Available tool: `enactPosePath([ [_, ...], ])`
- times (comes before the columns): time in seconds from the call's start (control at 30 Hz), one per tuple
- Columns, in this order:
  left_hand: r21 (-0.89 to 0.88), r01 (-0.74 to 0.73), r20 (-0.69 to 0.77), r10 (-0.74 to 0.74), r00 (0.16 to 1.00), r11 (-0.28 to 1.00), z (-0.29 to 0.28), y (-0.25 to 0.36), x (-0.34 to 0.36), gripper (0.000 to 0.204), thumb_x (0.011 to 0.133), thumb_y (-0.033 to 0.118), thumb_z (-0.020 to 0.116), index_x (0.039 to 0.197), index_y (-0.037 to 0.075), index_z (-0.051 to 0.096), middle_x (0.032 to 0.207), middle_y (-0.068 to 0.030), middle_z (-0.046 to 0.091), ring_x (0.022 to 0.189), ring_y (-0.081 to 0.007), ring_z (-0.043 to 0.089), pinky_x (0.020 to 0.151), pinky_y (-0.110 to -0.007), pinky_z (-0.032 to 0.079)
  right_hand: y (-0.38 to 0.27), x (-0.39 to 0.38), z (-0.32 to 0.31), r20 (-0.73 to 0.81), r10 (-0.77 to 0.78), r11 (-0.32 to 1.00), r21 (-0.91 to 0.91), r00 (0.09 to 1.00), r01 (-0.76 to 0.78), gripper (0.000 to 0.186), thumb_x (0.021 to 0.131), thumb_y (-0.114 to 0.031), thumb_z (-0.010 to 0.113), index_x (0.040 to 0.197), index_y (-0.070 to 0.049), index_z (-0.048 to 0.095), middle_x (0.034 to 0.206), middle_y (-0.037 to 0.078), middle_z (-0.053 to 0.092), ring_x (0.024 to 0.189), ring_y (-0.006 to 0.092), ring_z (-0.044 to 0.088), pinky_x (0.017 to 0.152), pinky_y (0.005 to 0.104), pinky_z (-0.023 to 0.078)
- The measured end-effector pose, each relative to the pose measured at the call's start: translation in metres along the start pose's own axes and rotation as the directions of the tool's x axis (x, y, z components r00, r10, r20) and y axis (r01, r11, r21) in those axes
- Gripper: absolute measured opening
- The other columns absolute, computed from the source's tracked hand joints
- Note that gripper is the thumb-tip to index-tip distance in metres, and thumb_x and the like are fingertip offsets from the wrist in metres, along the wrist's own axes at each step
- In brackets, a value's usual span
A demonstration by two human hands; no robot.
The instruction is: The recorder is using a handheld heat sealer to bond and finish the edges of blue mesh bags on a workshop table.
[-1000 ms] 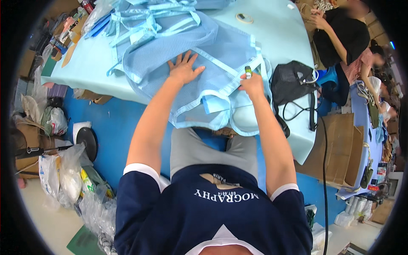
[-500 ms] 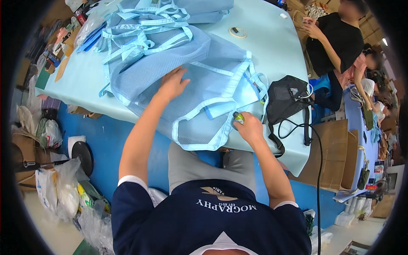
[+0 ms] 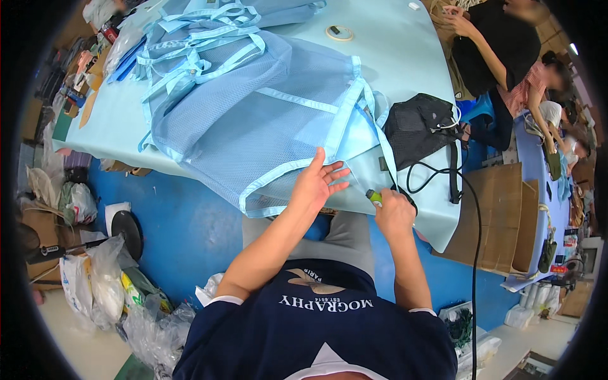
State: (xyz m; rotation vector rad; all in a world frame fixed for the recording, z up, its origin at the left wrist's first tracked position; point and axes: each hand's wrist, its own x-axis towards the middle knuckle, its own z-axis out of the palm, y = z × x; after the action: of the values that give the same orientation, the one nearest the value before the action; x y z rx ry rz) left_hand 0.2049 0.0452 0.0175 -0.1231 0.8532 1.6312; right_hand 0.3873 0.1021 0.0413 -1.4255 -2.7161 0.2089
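A light blue mesh bag (image 3: 221,136) with pale binding strips lies over the table's front edge. My left hand (image 3: 316,183), palm partly up with fingers apart, is at the lower right edge of its binding. A fine thread seems to run near its fingertips. My right hand (image 3: 396,212) is closed on a small green tool (image 3: 373,197), right of the left hand at the table edge. Just behind it lie a hanging light blue strap (image 3: 386,145) and a black mesh bag (image 3: 411,123) with a cord.
More blue mesh pieces (image 3: 190,47) are piled at the back left of the table (image 3: 392,44), near a tape roll (image 3: 339,33). Two co-workers (image 3: 519,50) are at the right. Cardboard (image 3: 475,221) stands beside the table; plastic bags (image 3: 101,285) lie on the floor at left.
My left hand has come off the mesh's middle toward the lower right edge. My right hand, still holding the green tool, has moved down and right. The mesh bag sits farther left in view.
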Motion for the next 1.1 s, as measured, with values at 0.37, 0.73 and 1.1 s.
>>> enactPosePath([
  [0.37, 0.692, 0.080, -0.193, 0.078, 0.978, 0.718, -0.023, 0.001, -0.019, 0.030, 0.089, 0.023, 0.055, 0.083, -0.007, 0.059, 0.074, -0.0141, 0.065, 0.050, -0.0180, 0.061, 0.040, -0.025, 0.046, -0.016, 0.004, -0.016, -0.182, 0.138, 0.400, 0.909, 0.974, 0.113, 0.017, 0.090, -0.016, 0.055, 0.087, -0.001, 0.059, 0.082, 0.004, 0.063, 0.073, 0.0103, 0.057, 0.064, 0.0250, 0.045],
  [0.73, 0.822, -0.411, 0.570, 0.553, 0.608, -0.395, -0.040, -0.035, -0.045, 0.055, 0.077, 0.011, 0.064, 0.128, 0.008, 0.046, 0.112, -0.0151, 0.050, 0.079, -0.0271, 0.057, 0.062, -0.036, 0.048, 0.001, 0.013, 0.034, 0.034, 0.135, -0.331, 0.943, 0.990, 0.013, 0.073, 0.090, -0.062, 0.027, 0.097, 0.005, 0.056, 0.072, 0.014, 0.060, 0.056, 0.0196, 0.057, 0.053, 0.0291, 0.045],
  [1.1, 0.708, -0.270, 0.630, 0.412, 0.658, -0.652, -0.055, -0.039, -0.039, 0.053, 0.073, 0.006, 0.055, 0.125, 0.014, 0.049, 0.120, -0.0108, 0.046, 0.084, -0.0247, 0.053, 0.066, -0.036, 0.044, -0.040, 0.019, 0.060, -0.092, 0.071, -0.040, 0.995, 0.993, 0.095, 0.033, 0.087, -0.009, 0.059, 0.116, 0.003, 0.048, 0.103, 0.016, 0.061, 0.093, 0.0244, 0.063, 0.075, 0.0307, 0.051],
])
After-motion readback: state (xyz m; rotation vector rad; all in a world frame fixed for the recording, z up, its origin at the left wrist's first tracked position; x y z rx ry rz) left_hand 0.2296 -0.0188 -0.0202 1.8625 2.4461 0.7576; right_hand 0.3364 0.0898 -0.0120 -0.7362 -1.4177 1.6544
